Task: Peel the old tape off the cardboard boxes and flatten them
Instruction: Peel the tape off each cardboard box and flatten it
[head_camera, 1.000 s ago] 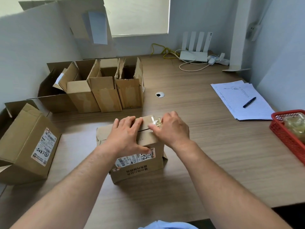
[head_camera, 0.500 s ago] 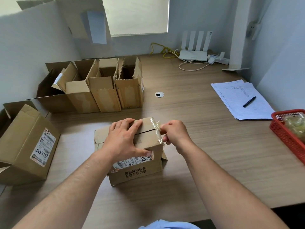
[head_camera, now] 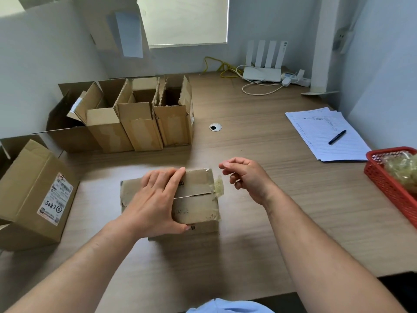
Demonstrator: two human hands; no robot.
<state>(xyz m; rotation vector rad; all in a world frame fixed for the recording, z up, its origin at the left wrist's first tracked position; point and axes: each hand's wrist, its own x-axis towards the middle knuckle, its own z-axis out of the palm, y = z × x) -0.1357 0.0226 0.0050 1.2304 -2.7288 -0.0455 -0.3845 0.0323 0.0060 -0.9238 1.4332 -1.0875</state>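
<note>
Head view: left hand (head_camera: 158, 199) lies spread on a closed cardboard box (head_camera: 198, 186) mid-tabletop (head_camera: 282, 227). Right hand (head_camera: 246, 177) hovers loosely curled, empty, beside tape (head_camera: 218, 188) lifting off the box's right edge. Box print unreadable.

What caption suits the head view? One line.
Left hand steadies a cardboard box while the right hand hovers beside loose tape end.

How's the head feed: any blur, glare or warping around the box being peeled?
Head view: small brown cardboard box and crumpled clear tape tab at its right edge are sharp; right hand slightly soft; pale glare on the wooden desk left of the box; wide-angle warping bends the walls.
</note>
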